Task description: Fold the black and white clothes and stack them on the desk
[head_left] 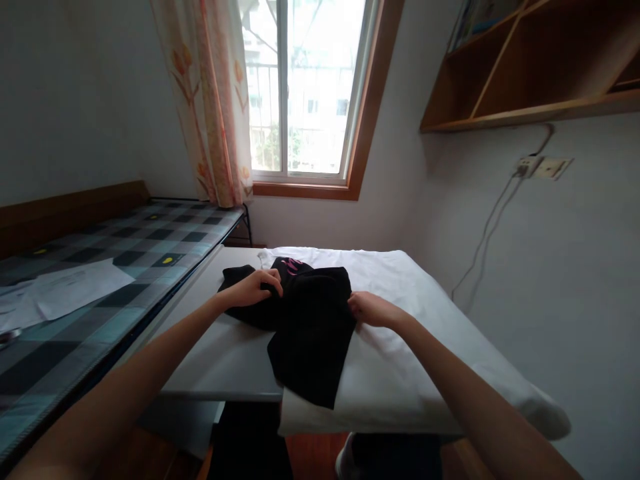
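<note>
A black garment with pink lettering near its far edge lies crumpled across the table, partly on a white cloth. Its exact kind is hard to tell in this bunched state. My left hand is closed on the fabric at the garment's left part, fingers curled into it. At the right edge, my right hand pinches the same garment. One corner of the black fabric hangs down toward the table's near edge.
The white table top shows left of the cloth. Further left stands a bed with a checked mattress and papers on it. A wooden shelf overhangs the right side; a cable hangs from a wall socket.
</note>
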Motion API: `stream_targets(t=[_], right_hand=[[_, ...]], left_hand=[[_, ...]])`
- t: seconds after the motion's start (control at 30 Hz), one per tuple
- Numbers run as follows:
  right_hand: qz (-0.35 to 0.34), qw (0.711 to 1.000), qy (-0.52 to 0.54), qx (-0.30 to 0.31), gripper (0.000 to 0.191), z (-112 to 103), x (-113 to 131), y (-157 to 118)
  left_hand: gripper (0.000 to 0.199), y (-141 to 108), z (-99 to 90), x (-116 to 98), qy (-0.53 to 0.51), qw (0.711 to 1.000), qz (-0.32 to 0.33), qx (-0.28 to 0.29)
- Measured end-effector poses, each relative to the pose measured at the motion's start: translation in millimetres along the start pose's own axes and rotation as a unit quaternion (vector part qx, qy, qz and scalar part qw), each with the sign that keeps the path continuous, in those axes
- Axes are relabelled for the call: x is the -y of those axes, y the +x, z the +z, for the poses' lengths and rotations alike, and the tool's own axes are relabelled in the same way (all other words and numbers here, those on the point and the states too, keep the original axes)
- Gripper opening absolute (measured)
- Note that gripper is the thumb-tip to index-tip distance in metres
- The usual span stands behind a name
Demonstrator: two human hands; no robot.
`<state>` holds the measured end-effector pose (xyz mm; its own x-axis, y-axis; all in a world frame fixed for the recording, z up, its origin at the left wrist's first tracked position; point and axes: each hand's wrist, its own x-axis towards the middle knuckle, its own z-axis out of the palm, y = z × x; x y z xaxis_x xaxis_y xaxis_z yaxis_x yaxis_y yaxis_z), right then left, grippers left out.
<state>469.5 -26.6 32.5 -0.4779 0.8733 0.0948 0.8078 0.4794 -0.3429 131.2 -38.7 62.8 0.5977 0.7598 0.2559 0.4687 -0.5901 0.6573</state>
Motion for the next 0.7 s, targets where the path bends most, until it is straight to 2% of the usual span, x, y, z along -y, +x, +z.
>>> stream_targets(t=[0.07, 0.1, 0.17, 0.27, 0.33, 0.37, 0.43, 0.5, 0.57, 0.63, 0.7], right_hand=[[0.028, 0.998, -0.046, -0.034, 0.017, -6.6, 15.1, 5.8], [0.016, 0.996, -0.053, -0.07, 0.023, -9.2, 24.2, 9.3], [-0.068, 0.989, -0.021, -0.13, 0.04, -11.1, 44.1, 16.1], [-0.221, 0.968, 0.065, -0.097, 0.059, -6.0, 70.9, 25.3], [-0.256, 0.959, 0.089, -0.089, 0.049, -1.3, 81.9, 31.3], [-0.258, 0.957, 0.089, -0.097, 0.038, 0.3, 84.9, 34.2], [-0.254, 0.957, 0.078, -0.115, 0.018, 0.4, 86.6, 38.9], [-0.233, 0.96, 0.072, -0.138, 0.01, -3.6, 84.5, 41.6], [-0.19, 0.959, 0.083, -0.193, 0.008, -10.9, 79.9, 41.9], [-0.137, 0.944, 0.115, -0.276, 0.008, -20.5, 71.6, 40.2], [-0.091, 0.918, 0.16, -0.352, 0.012, -30.9, 57.2, 36.9]], left_hand=[[0.032, 1.8, 10.4, -2.8, -0.009, 1.0, 0.005, 0.018], [0.034, 2.5, 15.8, -4.6, -0.006, 1.0, 0.009, 0.018], [0.035, 3.5, 25.8, -9.4, 0.0, 1.0, 0.02, 0.008], [0.024, 3.4, 35.0, -18.1, -0.013, 0.999, 0.031, -0.022], [0.012, 1.5, 35.4, -21.4, -0.033, 0.999, 0.025, -0.028], [0.011, -0.1, 33.9, -21.4, -0.04, 0.999, 0.015, -0.031], [0.022, -4.7, 28.2, -17.4, -0.034, 0.998, -0.011, -0.046], [0.038, -10.1, 20.3, -9.3, 0.002, 0.997, -0.04, -0.062], [0.047, -15.2, 11.9, 0.0, 0.07, 0.993, -0.068, -0.065], [0.039, -18.5, 4.2, 8.0, 0.157, 0.98, -0.101, -0.063], [0.021, -19.7, -2.1, 13.7, 0.236, 0.961, -0.125, -0.069]])
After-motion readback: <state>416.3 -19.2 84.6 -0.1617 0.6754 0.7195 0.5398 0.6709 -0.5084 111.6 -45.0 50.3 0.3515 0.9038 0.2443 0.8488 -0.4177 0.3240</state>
